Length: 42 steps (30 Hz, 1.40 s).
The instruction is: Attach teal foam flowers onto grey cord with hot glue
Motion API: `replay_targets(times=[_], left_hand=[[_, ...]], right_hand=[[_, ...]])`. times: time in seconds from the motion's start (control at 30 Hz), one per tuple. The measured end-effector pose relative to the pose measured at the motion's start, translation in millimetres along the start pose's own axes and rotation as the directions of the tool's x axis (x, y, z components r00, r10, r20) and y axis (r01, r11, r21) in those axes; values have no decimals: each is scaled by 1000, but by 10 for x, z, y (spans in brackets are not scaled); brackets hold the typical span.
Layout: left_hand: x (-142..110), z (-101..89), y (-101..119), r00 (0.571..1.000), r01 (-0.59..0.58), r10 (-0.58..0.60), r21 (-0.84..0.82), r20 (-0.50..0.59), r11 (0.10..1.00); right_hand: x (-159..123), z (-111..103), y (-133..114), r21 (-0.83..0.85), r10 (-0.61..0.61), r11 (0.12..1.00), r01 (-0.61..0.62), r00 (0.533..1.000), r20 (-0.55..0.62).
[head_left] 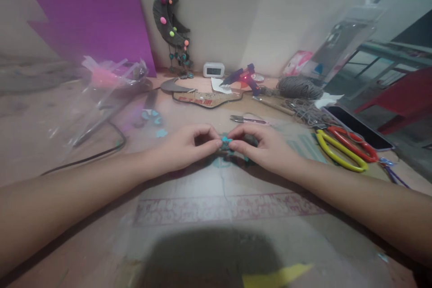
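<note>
Turquoise piece (225, 139), small, finer form too blurred to tell; held over the middle of the worktop (189, 184), left hand (189, 146) pinching it between thumb and forefinger on one side, right hand (270, 144) likewise clamped on the other. Beyond the hands: one pair of snips (249, 120), lying flat; one glue gun (249, 80); one white digital clock (213, 70). To the right, grey yarn (299, 87), wound, and one dark-screened phone (354, 123); near the left hand, several pale-blue cutouts (161, 133).
</note>
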<state>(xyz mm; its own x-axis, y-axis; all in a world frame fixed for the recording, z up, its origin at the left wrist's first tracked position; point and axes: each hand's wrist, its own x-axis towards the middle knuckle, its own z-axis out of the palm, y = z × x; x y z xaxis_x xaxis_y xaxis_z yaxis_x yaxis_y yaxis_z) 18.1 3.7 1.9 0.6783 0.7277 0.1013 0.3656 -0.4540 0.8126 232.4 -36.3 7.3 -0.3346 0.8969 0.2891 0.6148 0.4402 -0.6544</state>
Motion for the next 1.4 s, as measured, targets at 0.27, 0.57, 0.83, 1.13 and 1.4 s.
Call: replay_targets(times=[0.27, 0.57, 0.83, 1.13, 1.4], left_hand=[[-2, 5, -15, 999, -37, 37, 13, 10, 999], [6, 10, -12, 999, -34, 34, 28, -2, 999], [19, 2, -16, 1000, -25, 25, 34, 6, 999], [9, 8, -13, 1000, -20, 20, 43, 11, 999], [11, 10, -39, 999, -33, 33, 47, 8, 998]], right_hand=[[0, 11, 18, -47, -63, 997, 64, 998, 32], [-6, -17, -7, -20, -93, 995, 96, 990, 105], [-2, 8, 13, -34, -37, 999, 39, 998, 49], [-6, -17, -6, -27, -64, 997, 66, 994, 85], [6, -11, 4, -2, -12, 1000, 12, 999, 41]])
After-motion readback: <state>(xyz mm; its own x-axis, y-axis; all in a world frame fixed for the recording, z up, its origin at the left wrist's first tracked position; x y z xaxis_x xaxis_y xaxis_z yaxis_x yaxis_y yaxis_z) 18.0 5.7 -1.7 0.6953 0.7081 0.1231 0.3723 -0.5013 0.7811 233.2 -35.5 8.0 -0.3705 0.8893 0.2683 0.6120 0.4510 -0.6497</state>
